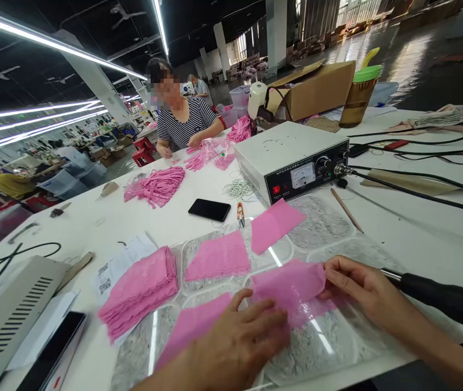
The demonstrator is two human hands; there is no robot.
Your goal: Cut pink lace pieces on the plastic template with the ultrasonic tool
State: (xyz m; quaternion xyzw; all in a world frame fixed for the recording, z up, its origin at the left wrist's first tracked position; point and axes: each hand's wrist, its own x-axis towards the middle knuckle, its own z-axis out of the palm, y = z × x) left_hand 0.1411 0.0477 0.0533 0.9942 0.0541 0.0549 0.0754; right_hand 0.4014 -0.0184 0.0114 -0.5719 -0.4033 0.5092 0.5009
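My left hand (237, 336) lies flat with fingers spread on a pink lace piece (292, 285) near the table's front edge. My right hand (363, 290) pinches the right edge of the same piece, and a black-handled tool (443, 296) runs out from under that hand to the right. The piece rests on a clear patterned work plate (329, 336). Other pink lace pieces (219, 255) (276, 222) lie further back on the plate. A stack of pink lace pieces (141, 290) sits to the left.
A white control box (292, 157) with cables stands behind the plate. A black phone (209, 209), small snips (240, 214), a pencil (346, 209) and a pile of pink strips (156, 185) lie nearby. A person in a striped shirt (184, 122) works at the far side.
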